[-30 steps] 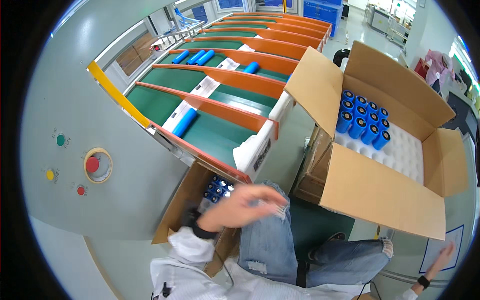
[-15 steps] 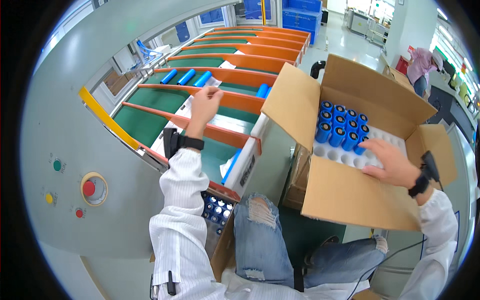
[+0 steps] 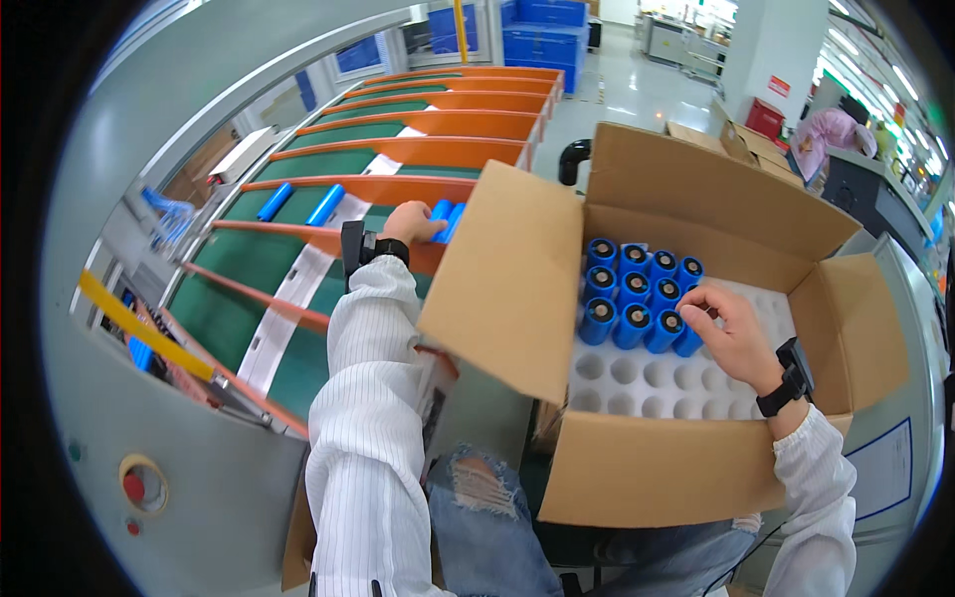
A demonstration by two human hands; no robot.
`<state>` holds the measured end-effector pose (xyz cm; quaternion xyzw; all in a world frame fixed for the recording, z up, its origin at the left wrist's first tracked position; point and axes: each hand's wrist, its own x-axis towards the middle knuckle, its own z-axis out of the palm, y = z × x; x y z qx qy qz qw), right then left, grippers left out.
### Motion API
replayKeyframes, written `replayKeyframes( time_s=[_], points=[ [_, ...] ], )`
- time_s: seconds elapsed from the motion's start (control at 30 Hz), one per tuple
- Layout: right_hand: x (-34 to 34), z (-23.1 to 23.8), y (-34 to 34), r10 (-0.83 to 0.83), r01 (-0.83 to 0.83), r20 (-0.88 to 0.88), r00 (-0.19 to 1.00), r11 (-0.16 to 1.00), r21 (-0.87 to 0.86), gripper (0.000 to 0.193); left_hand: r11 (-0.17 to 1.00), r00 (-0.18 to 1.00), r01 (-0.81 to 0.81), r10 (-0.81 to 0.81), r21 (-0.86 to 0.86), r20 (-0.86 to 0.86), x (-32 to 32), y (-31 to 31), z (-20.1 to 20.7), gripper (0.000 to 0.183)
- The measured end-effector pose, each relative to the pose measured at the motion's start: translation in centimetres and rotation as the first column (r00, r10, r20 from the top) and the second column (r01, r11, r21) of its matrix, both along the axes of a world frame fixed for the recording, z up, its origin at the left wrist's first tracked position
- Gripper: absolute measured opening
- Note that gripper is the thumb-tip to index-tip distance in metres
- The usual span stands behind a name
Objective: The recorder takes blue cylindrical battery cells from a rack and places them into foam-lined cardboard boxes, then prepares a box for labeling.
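My left hand (image 3: 411, 223) reaches over an orange divider, fingers curled against blue cylindrical battery cells (image 3: 448, 219) in one conveyor lane. The box flap partly hides those cells. Two more blue cells (image 3: 325, 205) lie farther left in that lane. Over the open cardboard box (image 3: 676, 453), my right hand (image 3: 734, 336) is bent, thumb and fingers close together above the corner cell (image 3: 686, 341). Whether anything is pinched there is hidden. Several blue cells (image 3: 634, 289) with dark tops stand upright in rows in a white foam tray (image 3: 622, 372) inside the box.
Orange dividers (image 3: 438, 149) split the green conveyor belt (image 3: 234, 267) into lanes. The box's left flap (image 3: 502, 284) leans out toward the conveyor. Machine buttons (image 3: 139, 486) sit at the lower left. Blue crates (image 3: 542, 45) stand at the back, and a person in pink (image 3: 834, 134) is at the far right.
The head view has shifted. My left hand has moved to the cells beside the box flap. My right hand's fingers have drawn closer together at the corner cell. One fewer cell shows at the lane's left.
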<state>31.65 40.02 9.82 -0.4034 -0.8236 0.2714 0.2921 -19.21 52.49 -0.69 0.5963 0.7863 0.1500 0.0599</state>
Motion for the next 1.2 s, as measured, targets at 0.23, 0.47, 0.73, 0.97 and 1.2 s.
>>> replayKeyframes(
  time_s=[0.23,0.47,0.73,0.97,1.2],
  points=[
    [0.6,0.1,0.7,-0.023,0.005,-0.129,0.991,0.991,-0.136,0.017,0.998,1.000,-0.003,0.003,-0.060,0.001,0.1,6.9,-5.5,0.077],
    [0.2,0.3,0.3,-0.017,0.009,-0.129,0.991,0.998,-0.060,0.015,0.990,0.998,-0.041,0.048,-0.134,0.047,0.5,5.2,-4.8,0.068],
    [0.5,0.3,0.4,-0.044,0.043,-0.070,0.997,0.999,-0.021,0.016,0.990,0.985,-0.013,0.037,-0.141,0.171,-0.8,5.2,-4.3,0.058],
    [1.2,0.2,1.2,-0.046,0.047,-0.196,0.980,0.999,0.001,0.019,0.999,0.452,-0.016,0.036,-0.032,0.892,-0.5,2.8,-0.7,0.051],
    [1.3,0.7,1.4,-0.025,-0.132,-0.519,0.855,0.956,-0.262,0.029,0.833,0.166,-0.161,-0.505,0.529,0.847,5.8,-10.0,14.9,0.056]
  ],
)
